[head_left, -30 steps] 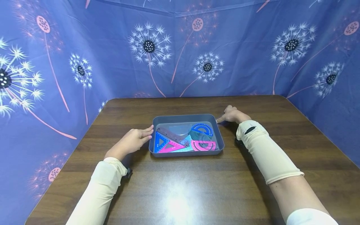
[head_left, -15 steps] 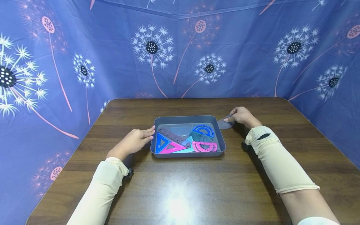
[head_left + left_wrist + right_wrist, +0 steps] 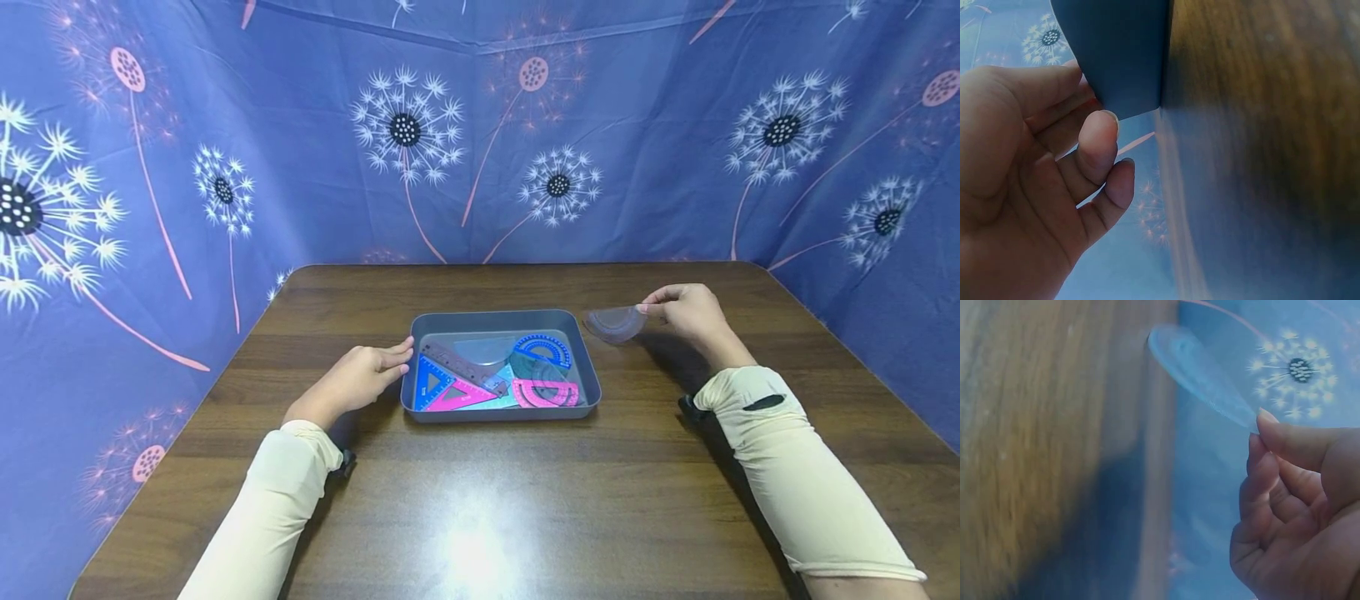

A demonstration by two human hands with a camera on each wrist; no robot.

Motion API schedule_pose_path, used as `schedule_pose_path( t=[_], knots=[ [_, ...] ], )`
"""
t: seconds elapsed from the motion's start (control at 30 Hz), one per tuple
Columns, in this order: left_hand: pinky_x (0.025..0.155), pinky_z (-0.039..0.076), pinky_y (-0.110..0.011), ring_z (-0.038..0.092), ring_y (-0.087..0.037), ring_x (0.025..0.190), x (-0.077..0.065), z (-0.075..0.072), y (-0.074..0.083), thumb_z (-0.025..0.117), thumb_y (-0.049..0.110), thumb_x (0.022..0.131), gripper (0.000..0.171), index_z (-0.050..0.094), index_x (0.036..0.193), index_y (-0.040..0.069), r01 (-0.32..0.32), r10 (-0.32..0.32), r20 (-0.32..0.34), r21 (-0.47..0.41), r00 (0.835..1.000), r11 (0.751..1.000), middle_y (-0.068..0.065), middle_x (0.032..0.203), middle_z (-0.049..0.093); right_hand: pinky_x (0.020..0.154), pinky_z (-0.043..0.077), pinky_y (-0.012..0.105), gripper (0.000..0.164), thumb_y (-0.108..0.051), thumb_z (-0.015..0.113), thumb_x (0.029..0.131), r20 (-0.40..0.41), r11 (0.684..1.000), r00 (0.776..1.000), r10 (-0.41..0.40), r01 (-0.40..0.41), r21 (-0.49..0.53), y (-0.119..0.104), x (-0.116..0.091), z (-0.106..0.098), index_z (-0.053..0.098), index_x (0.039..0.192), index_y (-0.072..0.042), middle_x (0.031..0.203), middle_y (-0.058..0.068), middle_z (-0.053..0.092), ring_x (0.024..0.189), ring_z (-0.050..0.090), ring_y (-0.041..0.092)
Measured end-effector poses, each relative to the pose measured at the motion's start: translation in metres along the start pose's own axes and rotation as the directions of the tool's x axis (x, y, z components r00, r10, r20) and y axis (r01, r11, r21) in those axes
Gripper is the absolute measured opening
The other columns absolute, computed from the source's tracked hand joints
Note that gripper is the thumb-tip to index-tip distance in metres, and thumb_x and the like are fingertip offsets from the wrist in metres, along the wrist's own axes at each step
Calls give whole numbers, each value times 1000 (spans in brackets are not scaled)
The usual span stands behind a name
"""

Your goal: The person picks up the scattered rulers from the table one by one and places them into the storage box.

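Note:
My right hand (image 3: 692, 315) pinches a clear half-round protractor (image 3: 613, 323) at one corner, between thumb and fingers. In the right wrist view the same protractor (image 3: 1204, 378) slants away from the fingertips. A dark grey tray (image 3: 495, 320) stands in the middle of the table. At its left wall, the left hand (image 3: 352, 379) rests its fingertips, fingers fairly straight. Inside lie a blue set square (image 3: 429, 385), a pink set square (image 3: 461, 395), a greyish ruler (image 3: 459, 364), a blue protractor (image 3: 542, 342) and a pink protractor (image 3: 546, 393), among overlapping clear pieces.
The brown wooden table (image 3: 480, 467) extends on all sides of the tray, with a bright glare near its front. A blue dandelion-patterned cloth (image 3: 480, 133) hangs behind and along the sides.
My right hand has moved from the tray's right wall out to the right, and the clear protractor has come into view in its fingers. The left hand stays at the tray.

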State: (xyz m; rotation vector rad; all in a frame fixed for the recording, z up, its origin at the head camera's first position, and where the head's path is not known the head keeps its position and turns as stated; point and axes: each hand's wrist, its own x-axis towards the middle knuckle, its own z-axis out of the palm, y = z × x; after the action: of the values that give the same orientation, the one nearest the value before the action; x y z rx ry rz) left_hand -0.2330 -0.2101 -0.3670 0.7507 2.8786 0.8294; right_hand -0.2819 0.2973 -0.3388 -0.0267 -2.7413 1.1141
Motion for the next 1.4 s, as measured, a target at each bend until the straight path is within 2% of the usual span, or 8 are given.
schedule_pose_path(
  t=[0.2,0.3,0.37,0.43,0.63,0.93,1.17,1.4],
  knots=[
    [58,49,-29,51,-11,51,1,1,-2,59,17,102,39,57,137,3,-23,23,-13,19,1000,1000,-4,150,46,54,41,30,32,-37,77,88,-163,998,986,-31,21,-61,-19,-23,-13,78,97,-6,65,-4,66,61,56,8],
    [81,54,-37,70,-25,92,2,1,-3,59,17,101,38,58,137,3,-44,46,-29,52,999,998,-4,148,47,53,41,27,31,-35,77,88,-225,998,973,-59,53,-32,-30,-32,-14,77,95,-5,62,-12,65,59,55,3],
    [93,50,-43,59,-30,122,2,1,-3,59,18,101,38,58,136,3,-55,58,-38,73,998,996,-4,148,48,53,40,25,30,-33,78,88,-251,997,965,-79,81,-1,-39,-37,-12,77,95,-4,62,-18,64,58,54,0],
    [99,47,-46,46,-33,133,2,1,-4,59,18,101,38,57,137,3,-60,64,-39,79,997,995,-4,148,48,52,40,23,28,-31,78,87,-264,994,959,-98,109,28,-48,-41,-9,77,94,-4,63,-20,64,59,53,-1],
    [99,46,-46,46,-33,134,3,2,-4,59,18,101,38,57,137,4,-57,59,-34,72,998,996,-4,148,48,50,39,24,15,-21,79,87,-267,979,951,-158,185,81,-67,-51,6,77,87,-7,63,-15,65,57,51,2],
    [109,38,-51,44,-34,135,2,0,-5,59,19,101,39,57,137,4,-45,47,-33,61,998,997,-4,148,47,53,40,23,10,-19,80,86,-171,959,946,-275,282,17,-81,-56,38,78,84,-9,71,2,71,61,53,7],
    [109,37,-51,44,-34,135,3,1,-5,59,19,101,38,58,137,5,-46,48,-38,71,998,996,-4,148,48,57,46,24,6,-16,79,85,-33,955,955,-294,295,34,-85,-62,63,77,81,-11,73,-1,72,65,59,11],
    [110,36,-51,45,-34,135,2,0,-5,60,18,101,38,58,136,4,-53,56,-40,71,998,996,-4,147,49,61,49,26,10,-8,77,85,118,947,941,-318,311,75,-89,-71,83,73,78,-13,73,-1,71,68,62,11]
  ],
)
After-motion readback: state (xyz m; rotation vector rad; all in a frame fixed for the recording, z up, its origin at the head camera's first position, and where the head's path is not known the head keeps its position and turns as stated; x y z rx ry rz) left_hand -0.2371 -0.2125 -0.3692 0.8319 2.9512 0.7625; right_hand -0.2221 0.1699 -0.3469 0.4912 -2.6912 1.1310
